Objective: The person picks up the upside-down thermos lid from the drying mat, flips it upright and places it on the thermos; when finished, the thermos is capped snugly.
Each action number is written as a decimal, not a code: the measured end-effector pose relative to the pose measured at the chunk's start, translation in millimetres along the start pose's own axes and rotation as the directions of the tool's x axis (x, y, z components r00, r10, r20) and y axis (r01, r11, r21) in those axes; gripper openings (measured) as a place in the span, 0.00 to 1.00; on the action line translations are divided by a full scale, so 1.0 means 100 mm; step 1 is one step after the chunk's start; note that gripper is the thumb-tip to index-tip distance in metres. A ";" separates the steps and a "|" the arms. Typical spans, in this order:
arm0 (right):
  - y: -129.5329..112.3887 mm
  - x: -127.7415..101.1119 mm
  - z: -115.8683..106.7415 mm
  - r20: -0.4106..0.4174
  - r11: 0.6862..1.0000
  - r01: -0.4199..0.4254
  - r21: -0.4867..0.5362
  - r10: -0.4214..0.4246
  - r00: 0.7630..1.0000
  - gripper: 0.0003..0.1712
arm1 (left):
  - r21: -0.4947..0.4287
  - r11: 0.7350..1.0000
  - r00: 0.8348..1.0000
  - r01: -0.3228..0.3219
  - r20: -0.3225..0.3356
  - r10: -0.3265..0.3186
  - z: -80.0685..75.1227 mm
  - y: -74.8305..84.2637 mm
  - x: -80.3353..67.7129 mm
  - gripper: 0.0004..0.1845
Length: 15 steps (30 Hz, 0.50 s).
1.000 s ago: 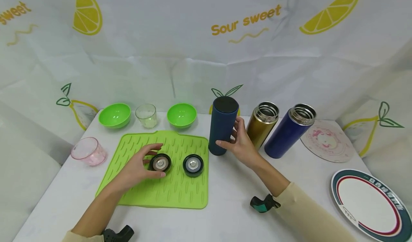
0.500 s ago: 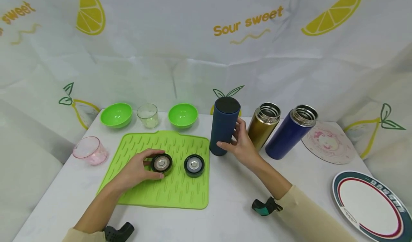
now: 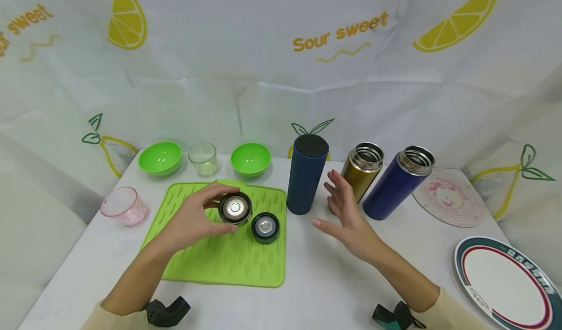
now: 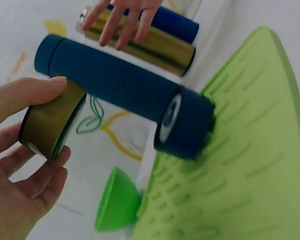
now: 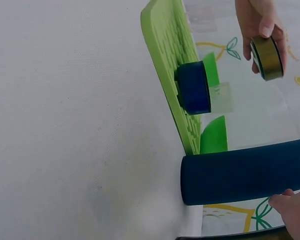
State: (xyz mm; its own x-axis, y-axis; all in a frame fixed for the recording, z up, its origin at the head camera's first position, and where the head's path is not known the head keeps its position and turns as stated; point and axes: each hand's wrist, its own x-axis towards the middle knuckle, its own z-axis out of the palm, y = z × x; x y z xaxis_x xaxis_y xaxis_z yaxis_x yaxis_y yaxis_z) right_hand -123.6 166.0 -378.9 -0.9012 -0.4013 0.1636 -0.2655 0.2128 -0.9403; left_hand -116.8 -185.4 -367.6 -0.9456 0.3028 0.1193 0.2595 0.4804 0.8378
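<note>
My left hand (image 3: 219,212) grips a gold-sided bottle lid (image 3: 235,208) between thumb and fingers, a little above the green ridged mat (image 3: 228,262). The left wrist view shows that gold lid (image 4: 52,125) on edge in my fingers. A dark blue lid (image 3: 265,226) lies on the mat beside it. My right hand (image 3: 341,214) hovers with fingers spread, just right of the capped dark blue flask (image 3: 306,174) and not touching it. An uncapped gold flask (image 3: 362,170) and an uncapped blue flask (image 3: 397,183) stand behind that hand.
Two green bowls (image 3: 160,157) (image 3: 250,158) and a clear cup (image 3: 202,158) line the table's back edge. A pink cup (image 3: 123,205) stands left of the mat. A round pink coaster (image 3: 448,196) and a rimmed plate (image 3: 505,281) lie at the right.
My left hand has lifted the gold lid off the mat and moved it slightly right. My right hand has let go of the dark blue flask and drawn back with fingers spread.
</note>
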 end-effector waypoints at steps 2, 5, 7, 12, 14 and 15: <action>-0.03 -0.08 -0.03 -0.012 0.999 0.041 -0.018 -0.042 0.999 0.58 | -0.018 0.999 0.999 -0.051 -0.010 0.051 0.03 0.11 0.04 0.39; -0.06 -0.14 -0.04 -0.039 0.995 0.095 -0.036 -0.097 0.995 0.52 | -0.042 0.994 0.994 -0.105 -0.021 0.104 0.12 0.27 0.09 0.40; -0.09 -0.15 -0.04 -0.048 0.992 0.118 -0.043 -0.120 0.992 0.48 | -0.057 0.990 0.992 -0.128 -0.031 0.126 0.19 0.37 0.11 0.41; -0.14 -0.11 -0.04 -0.049 0.983 0.184 -0.017 -0.185 0.982 0.41 | -0.093 0.978 0.983 -0.185 -0.040 0.182 0.39 0.54 0.19 0.40; -0.15 -0.09 -0.05 -0.056 0.975 0.220 0.012 -0.219 0.974 0.39 | -0.111 0.971 0.977 -0.211 -0.038 0.208 0.47 0.60 0.24 0.39; -0.16 -0.08 -0.06 -0.059 0.971 0.236 0.030 -0.234 0.971 0.38 | -0.121 0.967 0.975 -0.223 -0.039 0.219 0.50 0.62 0.26 0.39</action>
State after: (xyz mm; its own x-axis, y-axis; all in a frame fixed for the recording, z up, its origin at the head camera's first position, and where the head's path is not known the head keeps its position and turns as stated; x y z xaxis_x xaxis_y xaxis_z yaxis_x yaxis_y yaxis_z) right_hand -114.4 171.4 -363.0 -0.8330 -0.3862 0.3961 -0.4601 0.0859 -0.8837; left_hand -116.0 -106.7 -339.4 -0.8724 0.3687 0.3208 0.4377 0.2974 0.8485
